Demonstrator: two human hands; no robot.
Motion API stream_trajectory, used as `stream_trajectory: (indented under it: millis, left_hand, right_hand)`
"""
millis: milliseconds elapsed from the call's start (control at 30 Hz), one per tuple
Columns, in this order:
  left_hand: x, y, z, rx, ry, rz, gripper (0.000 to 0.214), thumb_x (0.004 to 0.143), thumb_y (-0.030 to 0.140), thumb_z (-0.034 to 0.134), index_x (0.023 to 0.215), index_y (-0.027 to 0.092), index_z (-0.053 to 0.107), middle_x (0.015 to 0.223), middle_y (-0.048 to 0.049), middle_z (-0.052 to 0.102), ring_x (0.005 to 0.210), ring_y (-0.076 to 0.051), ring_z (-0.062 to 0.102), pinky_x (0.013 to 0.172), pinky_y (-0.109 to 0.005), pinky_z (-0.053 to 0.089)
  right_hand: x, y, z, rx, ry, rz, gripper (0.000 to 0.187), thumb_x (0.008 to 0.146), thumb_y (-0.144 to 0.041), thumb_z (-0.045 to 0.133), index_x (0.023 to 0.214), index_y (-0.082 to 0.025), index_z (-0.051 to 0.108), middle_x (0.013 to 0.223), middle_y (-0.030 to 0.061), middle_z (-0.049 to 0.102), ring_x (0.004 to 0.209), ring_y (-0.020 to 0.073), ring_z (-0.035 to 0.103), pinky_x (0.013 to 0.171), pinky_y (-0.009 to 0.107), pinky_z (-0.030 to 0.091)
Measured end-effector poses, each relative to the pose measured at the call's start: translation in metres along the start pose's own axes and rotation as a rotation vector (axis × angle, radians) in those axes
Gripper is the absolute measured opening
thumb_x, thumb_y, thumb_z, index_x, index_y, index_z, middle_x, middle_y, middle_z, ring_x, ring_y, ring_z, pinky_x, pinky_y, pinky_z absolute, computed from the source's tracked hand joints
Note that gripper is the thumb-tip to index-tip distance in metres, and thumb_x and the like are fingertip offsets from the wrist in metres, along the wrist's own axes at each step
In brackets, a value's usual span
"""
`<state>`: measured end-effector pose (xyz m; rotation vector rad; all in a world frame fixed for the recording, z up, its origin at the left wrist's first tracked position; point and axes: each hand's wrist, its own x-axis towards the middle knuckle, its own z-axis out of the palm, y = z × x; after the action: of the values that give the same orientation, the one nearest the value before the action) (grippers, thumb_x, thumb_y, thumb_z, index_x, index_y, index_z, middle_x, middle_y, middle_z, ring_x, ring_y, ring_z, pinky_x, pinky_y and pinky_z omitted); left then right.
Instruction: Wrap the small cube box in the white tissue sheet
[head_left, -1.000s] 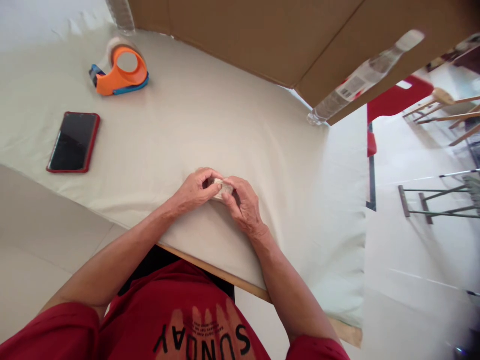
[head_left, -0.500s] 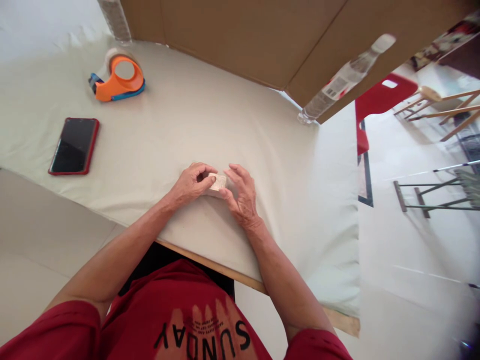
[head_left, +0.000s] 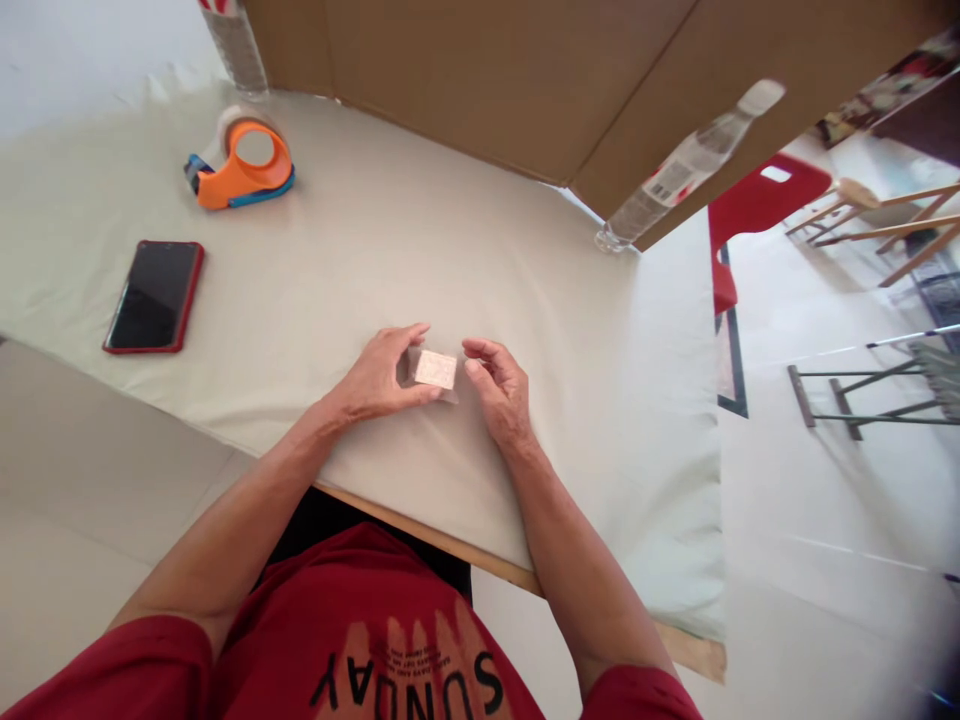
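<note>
A small pale rectangular block point(head_left: 435, 369) sits on the cloth-covered table point(head_left: 360, 250) in front of me. My left hand point(head_left: 379, 375) grips its left side, thumb below and fingers above. Just right of the block is my right hand point(head_left: 499, 390), its fingers curled and apart, a narrow gap between the fingertips and the block. I cannot make out what the block is.
A red-cased phone point(head_left: 154, 296) lies face up at the left. An orange tape dispenser point(head_left: 244, 160) sits behind it. Brown cardboard point(head_left: 480, 70) stands along the back, with clear plastic bottles point(head_left: 686, 165) leaning at its right and left corners. The table edge drops off at the right.
My right hand has let go of the block and drawn slightly right. My left hand still holds it, and the block's face now shows.
</note>
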<state>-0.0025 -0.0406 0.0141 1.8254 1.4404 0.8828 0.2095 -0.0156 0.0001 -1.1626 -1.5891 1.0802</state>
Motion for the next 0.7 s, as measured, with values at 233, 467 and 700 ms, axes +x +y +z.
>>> stream_trajectory:
  millis: [233,467,700]
  left_hand:
    - [0.002,0.0,0.007,0.166,-0.046,0.028,0.084,0.074,0.038,0.073,0.149,0.016,0.042,0.135,-0.016,0.06,0.126,-0.035,0.053,0.11,-0.051,0.039]
    - [0.003,-0.007,0.014,0.153,-0.017,0.12,0.082,0.073,0.029,0.068,0.149,0.015,0.04,0.132,-0.0166,0.061,0.118,-0.034,0.056,0.102,-0.048,0.044]
    - [0.004,-0.013,0.016,0.054,0.044,0.285,0.09,0.073,0.02,0.063,0.156,0.019,0.028,0.14,-0.0169,0.052,0.127,-0.033,0.05,0.109,-0.049,0.04]
  right_hand:
    - [0.017,-0.022,-0.001,-0.192,-0.172,0.026,0.038,0.081,-0.044,0.066,0.112,-0.022,0.068,0.121,0.0085,0.07,0.109,0.0255,0.064,0.094,0.041,0.05]
    - [0.034,-0.029,0.01,-0.225,-0.226,0.024,0.022,0.084,-0.037,0.058,0.082,-0.019,0.071,0.086,0.0031,0.072,0.082,0.0182,0.063,0.076,0.031,0.047]
    - [0.049,-0.038,0.016,-0.226,-0.109,-0.044,0.025,0.086,-0.036,0.057,0.068,-0.02,0.059,0.063,-0.0032,0.052,0.062,0.0121,0.046,0.062,0.028,0.037]
